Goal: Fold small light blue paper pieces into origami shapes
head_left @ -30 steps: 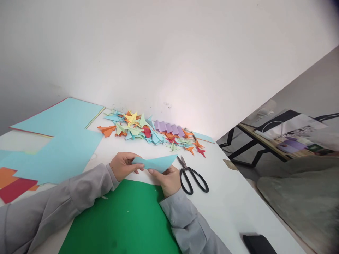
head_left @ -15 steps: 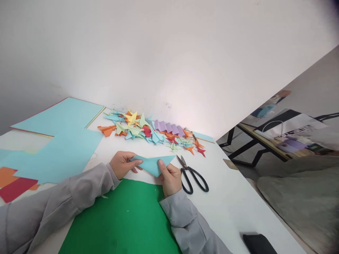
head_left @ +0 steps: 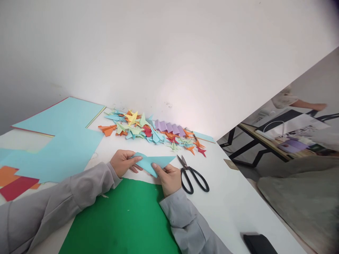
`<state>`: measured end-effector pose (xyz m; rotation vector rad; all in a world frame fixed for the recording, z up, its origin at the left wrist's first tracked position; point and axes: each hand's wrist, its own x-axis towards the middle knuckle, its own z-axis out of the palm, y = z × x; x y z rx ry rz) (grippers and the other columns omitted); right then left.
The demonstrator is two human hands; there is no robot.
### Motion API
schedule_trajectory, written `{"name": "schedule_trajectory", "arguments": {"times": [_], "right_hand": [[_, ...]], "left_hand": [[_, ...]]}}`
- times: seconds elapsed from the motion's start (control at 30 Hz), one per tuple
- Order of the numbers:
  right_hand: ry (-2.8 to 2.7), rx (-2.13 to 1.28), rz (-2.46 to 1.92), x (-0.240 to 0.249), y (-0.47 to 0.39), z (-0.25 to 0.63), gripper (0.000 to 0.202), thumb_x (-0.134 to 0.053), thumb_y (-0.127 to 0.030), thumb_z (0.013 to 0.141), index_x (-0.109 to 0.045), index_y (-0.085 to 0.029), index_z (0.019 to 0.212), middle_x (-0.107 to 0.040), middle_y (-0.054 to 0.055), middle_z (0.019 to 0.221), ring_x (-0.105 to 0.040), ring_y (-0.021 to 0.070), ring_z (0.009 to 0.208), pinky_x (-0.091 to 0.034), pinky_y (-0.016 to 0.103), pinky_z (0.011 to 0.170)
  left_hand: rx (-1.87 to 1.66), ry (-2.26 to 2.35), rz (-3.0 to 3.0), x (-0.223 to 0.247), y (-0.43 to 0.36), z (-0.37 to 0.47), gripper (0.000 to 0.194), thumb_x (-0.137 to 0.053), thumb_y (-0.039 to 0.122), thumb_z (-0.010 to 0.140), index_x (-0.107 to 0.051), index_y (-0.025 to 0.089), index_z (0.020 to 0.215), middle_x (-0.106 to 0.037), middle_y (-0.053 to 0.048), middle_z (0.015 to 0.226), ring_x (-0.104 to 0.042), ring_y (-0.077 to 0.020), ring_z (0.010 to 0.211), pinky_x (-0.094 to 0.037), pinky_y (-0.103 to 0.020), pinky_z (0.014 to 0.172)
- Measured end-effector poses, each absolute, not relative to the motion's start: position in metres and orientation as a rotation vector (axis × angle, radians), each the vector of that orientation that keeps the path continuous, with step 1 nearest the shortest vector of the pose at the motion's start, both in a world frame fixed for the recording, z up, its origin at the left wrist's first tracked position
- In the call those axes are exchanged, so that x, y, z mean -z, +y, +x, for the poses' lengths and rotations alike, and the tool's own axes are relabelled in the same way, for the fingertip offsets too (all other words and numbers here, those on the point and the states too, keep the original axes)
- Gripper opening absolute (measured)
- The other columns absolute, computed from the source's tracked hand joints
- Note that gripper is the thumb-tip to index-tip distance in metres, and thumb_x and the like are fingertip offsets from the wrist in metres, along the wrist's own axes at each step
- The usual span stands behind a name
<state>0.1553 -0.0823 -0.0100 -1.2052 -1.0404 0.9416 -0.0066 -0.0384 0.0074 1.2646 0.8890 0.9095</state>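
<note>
Green sheet point(head_left: 122, 218) nearest | right hand point(head_left: 171, 180), nearly closed, pinches blue folded paper point(head_left: 147, 163) near its middle | left hand point(head_left: 120, 164), nearly closed, pinches its left end | it lies between them, long way side to side | small folded papers point(head_left: 132, 118) behind

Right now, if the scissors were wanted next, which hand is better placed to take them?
The right hand, I'd judge: the scissors lie beside it, while the left hand is farther off. Both hold the blue paper.
</note>
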Motion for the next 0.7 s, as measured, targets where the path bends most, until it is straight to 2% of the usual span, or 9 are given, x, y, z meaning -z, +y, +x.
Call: {"name": "schedule_trajectory", "arguments": {"times": [0.13,0.3,0.43,0.7], "right_hand": [[-1.031,-0.945,-1.215,0.0115,-0.0823,0.1562,0.02,-0.071,-0.031,0.059,-0.064,-0.015,0.049,-0.058,-0.002,0.041,-0.049,0.011,0.04,-0.039,0.024,0.041],[-0.951,-0.965,-1.189,0.0155,-0.0813,0.1575,0.019,-0.072,-0.031,0.059,-0.065,-0.015,0.053,-0.06,-0.001,0.043,-0.053,0.0126,0.042,-0.042,0.025,0.044],[-0.942,-0.993,-1.168,0.0166,-0.0803,0.158,0.018,-0.073,-0.03,0.058,-0.065,-0.015,0.053,-0.061,-0.001,0.044,-0.053,0.0121,0.041,-0.041,0.024,0.043],[-0.971,-0.996,-1.124,0.0159,-0.0799,0.1578,0.015,-0.078,-0.022,0.049,-0.067,-0.017,0.058,-0.066,0.0,0.052,-0.056,0.0143,0.047,-0.045,0.028,0.049]], "left_hand": [[-0.92,0.855,1.272,-0.0071,-0.0377,-0.007,0.028,-0.065,0.038,0.066,-0.066,0.01,0.071,-0.066,-0.003,0.058,-0.064,-0.0164,0.055,-0.056,-0.026,0.048],[-0.91,0.831,1.367,-0.0055,-0.0383,-0.0079,0.024,-0.075,0.024,0.053,-0.067,0.011,0.073,-0.068,-0.003,0.064,-0.064,-0.0164,0.059,-0.057,-0.027,0.054],[-0.881,0.847,1.33,-0.0063,-0.0388,-0.008,0.02,-0.07,0.025,0.06,-0.066,0.01,0.071,-0.068,-0.005,0.06,-0.066,-0.0188,0.061,-0.056,-0.027,0.051],[-0.891,0.842,1.292,-0.0055,-0.0381,-0.0076,0.015,-0.069,0.023,0.061,-0.067,0.01,0.069,-0.068,-0.005,0.058,-0.065,-0.0171,0.057,-0.056,-0.026,0.051]]}}
